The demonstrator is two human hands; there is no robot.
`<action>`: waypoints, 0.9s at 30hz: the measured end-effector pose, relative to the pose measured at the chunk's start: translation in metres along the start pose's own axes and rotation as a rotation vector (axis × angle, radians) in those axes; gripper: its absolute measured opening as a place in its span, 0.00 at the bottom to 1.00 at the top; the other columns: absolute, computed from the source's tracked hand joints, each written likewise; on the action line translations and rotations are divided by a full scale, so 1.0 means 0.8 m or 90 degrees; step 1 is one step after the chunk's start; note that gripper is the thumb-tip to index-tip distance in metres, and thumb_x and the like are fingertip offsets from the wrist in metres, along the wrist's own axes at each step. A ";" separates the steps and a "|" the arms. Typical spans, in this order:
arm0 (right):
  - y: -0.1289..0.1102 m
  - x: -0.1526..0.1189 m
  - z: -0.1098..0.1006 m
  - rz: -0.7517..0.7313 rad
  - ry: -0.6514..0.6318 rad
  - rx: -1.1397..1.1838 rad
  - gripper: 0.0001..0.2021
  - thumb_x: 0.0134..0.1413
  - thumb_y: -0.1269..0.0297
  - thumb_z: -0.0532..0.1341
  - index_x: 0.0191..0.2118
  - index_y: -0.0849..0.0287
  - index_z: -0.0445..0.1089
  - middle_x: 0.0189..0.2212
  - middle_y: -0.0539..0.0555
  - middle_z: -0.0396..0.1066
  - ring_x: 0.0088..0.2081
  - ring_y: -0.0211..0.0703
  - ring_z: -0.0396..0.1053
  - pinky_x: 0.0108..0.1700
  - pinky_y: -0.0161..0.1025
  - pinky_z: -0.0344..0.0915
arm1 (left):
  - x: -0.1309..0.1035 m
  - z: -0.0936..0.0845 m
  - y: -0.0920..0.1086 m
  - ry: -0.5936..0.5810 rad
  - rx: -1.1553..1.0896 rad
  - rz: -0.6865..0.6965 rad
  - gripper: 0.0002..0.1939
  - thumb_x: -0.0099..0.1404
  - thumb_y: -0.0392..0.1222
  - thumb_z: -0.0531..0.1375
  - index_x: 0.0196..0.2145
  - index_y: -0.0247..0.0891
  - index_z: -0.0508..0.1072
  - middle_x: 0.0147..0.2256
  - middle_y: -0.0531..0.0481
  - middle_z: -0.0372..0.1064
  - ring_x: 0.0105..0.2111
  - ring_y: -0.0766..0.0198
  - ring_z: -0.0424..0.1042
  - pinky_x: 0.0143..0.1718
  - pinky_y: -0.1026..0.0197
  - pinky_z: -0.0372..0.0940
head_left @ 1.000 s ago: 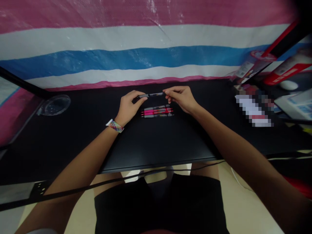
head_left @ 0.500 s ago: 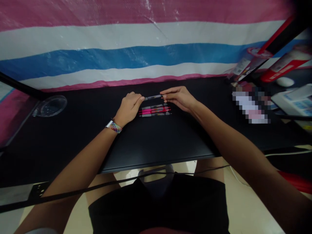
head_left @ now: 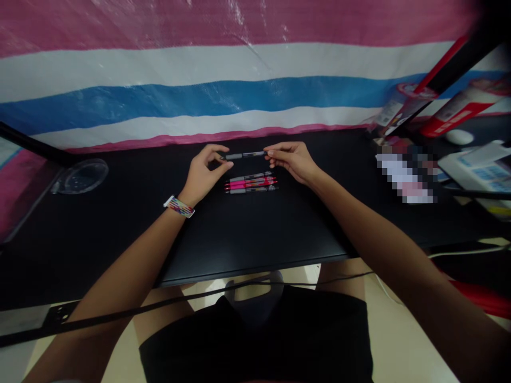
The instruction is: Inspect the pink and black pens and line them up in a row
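Observation:
A dark grey and black pen [head_left: 248,155] lies level between my two hands, just beyond a short row of pens. My right hand [head_left: 293,159] pinches its right end between thumb and fingertips. At the other end, my left hand [head_left: 204,169] has thumb and forefinger spread apart around the tip, and whether a finger touches it I cannot tell. Nearer to me, pink pens [head_left: 249,183] lie side by side between grey-black pens, one of them a grey pen [head_left: 253,190] at the near side. A multicoloured band [head_left: 179,206] circles my left wrist.
The black desk [head_left: 255,234] meets a striped plastic sheet [head_left: 223,96] at the back. A clear plastic lid [head_left: 82,175] lies at the left. To the right stand a clear tub [head_left: 399,109], a red-and-white canister [head_left: 459,111], a white mouse [head_left: 459,137] and a pale keypad device [head_left: 483,167].
My left thumb and forefinger have parted at the pen's left end, uncovering more of it. My right hand keeps its pinch. The view has shifted slightly.

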State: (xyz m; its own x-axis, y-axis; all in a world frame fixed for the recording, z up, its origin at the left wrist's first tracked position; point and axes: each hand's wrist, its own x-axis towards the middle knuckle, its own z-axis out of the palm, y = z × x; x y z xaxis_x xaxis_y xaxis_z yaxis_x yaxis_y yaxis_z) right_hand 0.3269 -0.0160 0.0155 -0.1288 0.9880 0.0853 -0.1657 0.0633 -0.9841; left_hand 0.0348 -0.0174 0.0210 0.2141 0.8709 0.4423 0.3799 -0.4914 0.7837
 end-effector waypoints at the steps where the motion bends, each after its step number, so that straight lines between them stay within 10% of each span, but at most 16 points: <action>1: 0.000 0.000 -0.001 0.000 0.006 -0.006 0.16 0.48 0.55 0.83 0.40 0.57 0.88 0.35 0.56 0.85 0.35 0.42 0.79 0.44 0.44 0.83 | 0.000 0.000 0.001 -0.004 -0.004 -0.002 0.13 0.73 0.55 0.70 0.39 0.43 0.82 0.32 0.51 0.81 0.35 0.60 0.80 0.45 0.55 0.75; 20: -0.001 -0.002 -0.002 -0.019 0.022 0.000 0.14 0.46 0.58 0.82 0.39 0.56 0.87 0.35 0.55 0.84 0.34 0.42 0.78 0.44 0.45 0.82 | 0.006 -0.004 -0.020 0.047 0.014 -0.039 0.25 0.80 0.59 0.62 0.28 0.42 0.75 0.26 0.50 0.74 0.28 0.64 0.72 0.36 0.58 0.71; 27: 0.006 0.008 -0.010 -0.086 0.079 -0.045 0.09 0.50 0.63 0.77 0.39 0.55 0.84 0.35 0.53 0.81 0.34 0.43 0.77 0.44 0.45 0.79 | 0.008 0.000 -0.028 0.101 -0.023 -0.035 0.06 0.70 0.45 0.71 0.42 0.42 0.83 0.42 0.47 0.84 0.42 0.59 0.82 0.50 0.56 0.77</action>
State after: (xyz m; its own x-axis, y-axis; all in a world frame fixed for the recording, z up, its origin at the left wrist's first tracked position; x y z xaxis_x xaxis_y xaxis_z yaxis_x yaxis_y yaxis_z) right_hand 0.3334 -0.0085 0.0097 0.0127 0.9793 0.2021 -0.1033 0.2023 -0.9738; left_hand 0.0278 -0.0008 0.0058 0.0485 0.8870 0.4591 0.3537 -0.4451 0.8226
